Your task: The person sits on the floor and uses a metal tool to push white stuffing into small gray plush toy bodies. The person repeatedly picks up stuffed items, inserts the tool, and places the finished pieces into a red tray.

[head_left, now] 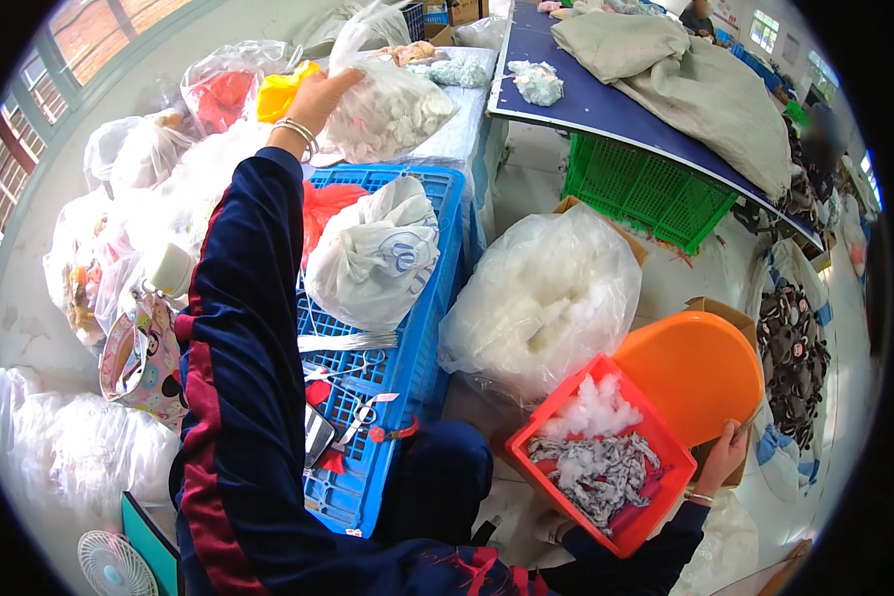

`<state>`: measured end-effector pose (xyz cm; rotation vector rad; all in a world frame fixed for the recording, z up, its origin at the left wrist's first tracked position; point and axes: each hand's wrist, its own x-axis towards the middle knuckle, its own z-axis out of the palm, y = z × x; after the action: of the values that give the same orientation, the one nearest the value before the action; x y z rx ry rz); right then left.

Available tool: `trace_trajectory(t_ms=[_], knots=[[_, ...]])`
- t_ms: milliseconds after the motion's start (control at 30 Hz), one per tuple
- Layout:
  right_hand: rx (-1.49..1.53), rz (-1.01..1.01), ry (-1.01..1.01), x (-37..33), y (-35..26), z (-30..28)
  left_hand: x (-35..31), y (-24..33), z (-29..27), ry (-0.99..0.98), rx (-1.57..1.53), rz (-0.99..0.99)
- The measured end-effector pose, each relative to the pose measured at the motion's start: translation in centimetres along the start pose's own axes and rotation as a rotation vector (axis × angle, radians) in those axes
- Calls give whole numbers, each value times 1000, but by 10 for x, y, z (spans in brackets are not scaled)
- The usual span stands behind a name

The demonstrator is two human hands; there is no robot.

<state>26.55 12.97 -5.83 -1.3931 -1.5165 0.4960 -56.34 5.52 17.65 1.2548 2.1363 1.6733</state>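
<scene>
White floor [528, 164] spread below. Fingertips mostly hidden, its grip impossible to tell, the left hand [322, 99] curled at a clear bag [392, 107], arm outstretched; the right hand [721, 459], fingers partly unseen, gripped an orange seat [690, 372] beside a red bin [656, 432].

Left hand [326, 99], upper left of frame, gripping clear bag [392, 114] of white scraps. Right hand [725, 459], lower right, on edge of orange rounded panel [700, 368]. Red bin [666, 497] beside it: grey fabric pieces [596, 477], white stuffing [594, 405]. Blue crate [432, 318] mid-frame, white bag [372, 258] on top.
</scene>
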Motion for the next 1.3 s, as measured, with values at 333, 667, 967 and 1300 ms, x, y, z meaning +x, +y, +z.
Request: trace_trajectory(t_ms=[333,667,967,1300], knots=[[3,-26,16,-1,-4,-2,-10,25,4,242,217,-8],[-150,21,45,-4,-22,3,0,-42,-37,-1007,1468,203],[115,-3,-119,-24,-42,8,-128,130,161,-715,617,500],[135,125,-519,-45,-67,0,-374,122,336,-1391,242,397]])
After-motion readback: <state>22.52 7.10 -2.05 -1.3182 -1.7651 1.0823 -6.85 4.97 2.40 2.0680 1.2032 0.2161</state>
